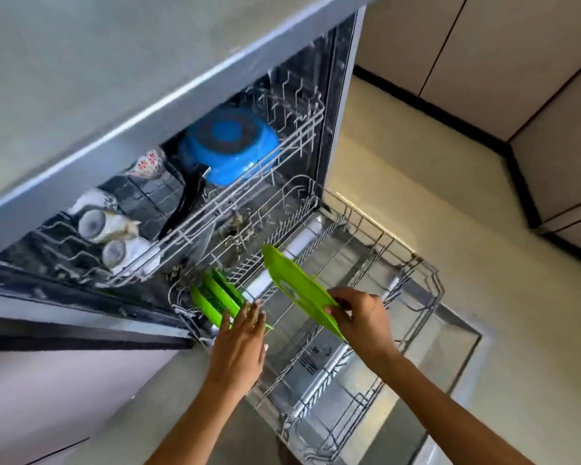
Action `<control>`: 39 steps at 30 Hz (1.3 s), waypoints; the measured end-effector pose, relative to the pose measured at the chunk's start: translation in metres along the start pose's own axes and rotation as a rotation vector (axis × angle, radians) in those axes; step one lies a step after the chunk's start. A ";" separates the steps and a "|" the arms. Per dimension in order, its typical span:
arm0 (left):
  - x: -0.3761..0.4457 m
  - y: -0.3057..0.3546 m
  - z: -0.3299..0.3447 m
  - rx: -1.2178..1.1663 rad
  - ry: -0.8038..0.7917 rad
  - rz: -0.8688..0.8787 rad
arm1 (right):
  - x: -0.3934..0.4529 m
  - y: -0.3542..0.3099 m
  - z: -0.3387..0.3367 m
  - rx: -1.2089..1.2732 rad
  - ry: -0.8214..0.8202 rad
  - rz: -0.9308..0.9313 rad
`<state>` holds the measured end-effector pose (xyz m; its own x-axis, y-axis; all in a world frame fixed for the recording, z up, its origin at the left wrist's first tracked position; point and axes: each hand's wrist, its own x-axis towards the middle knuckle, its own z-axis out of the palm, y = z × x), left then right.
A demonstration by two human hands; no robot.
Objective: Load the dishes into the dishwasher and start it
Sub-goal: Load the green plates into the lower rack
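STEP: loading lower rack (399, 270), centre frame | right hand (359, 317) pinches green plate (299, 286) | left hand (242, 344) flat-fingered against racked green plates (215, 297) | NEXT: judged, slot plate upright beside them.

Two bare forearms are showing from the bottom edge up to the wrists, with no sleeve, cuff or glove covering either of them. The left hand (240, 344) is wearing no ring, watch or band that can be made out. The right hand (361, 318) is likewise wearing nothing on its wrist or fingers. The fingernails are looking short and unpainted, though motion blur is softening them.
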<state>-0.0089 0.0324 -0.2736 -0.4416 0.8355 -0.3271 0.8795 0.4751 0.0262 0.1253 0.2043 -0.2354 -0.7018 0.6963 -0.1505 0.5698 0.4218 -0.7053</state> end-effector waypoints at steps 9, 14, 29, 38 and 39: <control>0.041 -0.028 0.037 0.147 -0.222 0.076 | 0.057 0.006 0.081 0.051 -0.116 0.051; 0.050 -0.037 0.045 0.099 -0.183 0.103 | 0.080 -0.006 0.107 0.073 -0.137 0.045; 0.039 -0.048 0.061 -0.005 -0.085 0.151 | 0.116 0.001 0.167 -0.015 -0.163 0.122; 0.040 -0.048 0.073 -0.088 -0.011 0.152 | 0.111 0.015 0.179 0.000 -0.191 0.089; 0.039 -0.048 0.072 -0.074 -0.012 0.140 | 0.114 0.014 0.181 0.014 -0.209 0.090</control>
<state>-0.0553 0.0227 -0.3557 -0.3129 0.8918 -0.3269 0.9166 0.3738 0.1422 -0.0237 0.1844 -0.3874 -0.7229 0.5944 -0.3523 0.6289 0.3549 -0.6918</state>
